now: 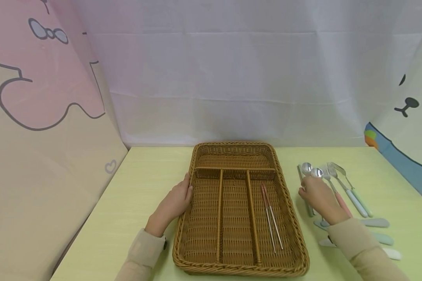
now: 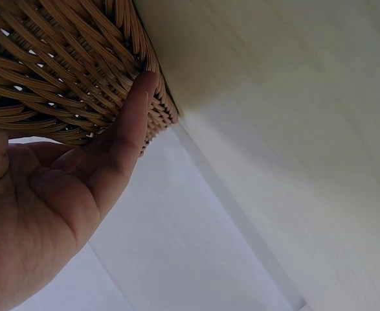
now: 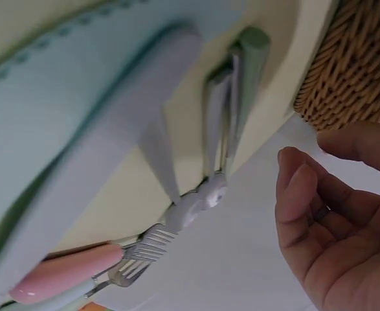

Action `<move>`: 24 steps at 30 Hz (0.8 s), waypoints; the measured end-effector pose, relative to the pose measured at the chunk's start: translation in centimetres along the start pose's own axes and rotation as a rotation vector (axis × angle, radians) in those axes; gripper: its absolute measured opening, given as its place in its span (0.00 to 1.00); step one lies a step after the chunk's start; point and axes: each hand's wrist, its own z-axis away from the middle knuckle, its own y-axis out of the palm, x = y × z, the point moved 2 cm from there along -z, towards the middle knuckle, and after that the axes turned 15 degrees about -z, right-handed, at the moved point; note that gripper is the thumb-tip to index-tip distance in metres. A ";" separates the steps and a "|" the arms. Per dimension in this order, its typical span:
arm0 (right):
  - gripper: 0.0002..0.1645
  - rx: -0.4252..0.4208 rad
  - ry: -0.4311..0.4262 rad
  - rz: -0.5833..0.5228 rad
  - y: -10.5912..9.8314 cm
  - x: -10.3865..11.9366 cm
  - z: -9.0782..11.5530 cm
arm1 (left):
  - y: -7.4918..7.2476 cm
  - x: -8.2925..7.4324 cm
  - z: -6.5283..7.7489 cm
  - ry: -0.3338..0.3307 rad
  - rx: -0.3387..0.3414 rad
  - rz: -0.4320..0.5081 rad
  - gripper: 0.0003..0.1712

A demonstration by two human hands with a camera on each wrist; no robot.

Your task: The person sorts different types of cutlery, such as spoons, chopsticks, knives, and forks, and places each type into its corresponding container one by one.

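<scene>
A brown wicker basket [image 1: 233,269] with dividers stands on the table, and a pair of red-and-metal chopsticks [image 1: 271,218] lies in its right compartment. My left hand [image 1: 174,201] rests against the basket's left side, its fingers straight along the outer wall in the left wrist view. My right hand [image 1: 319,195] is over the cutlery right of the basket. Its fingers are bent loosely, with a gap to the thumb and nothing between. Green chopsticks [image 3: 251,68] lie close by, partly hidden by this hand in the head view, near two spoons [image 1: 306,168].
Forks [image 1: 351,195] with coloured handles lie to the right of the spoons. Nearer the front are a grey knife [image 1: 374,223], a green knife [image 1: 383,238] and a white knife [image 1: 392,253], partly under the right sleeve. A white curtain [image 1: 214,78] hangs behind the table.
</scene>
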 end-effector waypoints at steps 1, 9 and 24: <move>0.12 0.009 0.016 0.002 0.1 -0.2 0.0 | 0.0 0.0 0.0 0.000 0.000 0.001 0.31; 0.16 0.083 0.104 -0.008 0.6 -1.2 0.1 | 0.0 0.1 0.0 0.004 -0.009 -0.003 0.30; 0.20 0.065 0.163 -0.030 0.8 -1.8 0.0 | 0.2 0.2 -0.1 0.007 -0.019 -0.021 0.31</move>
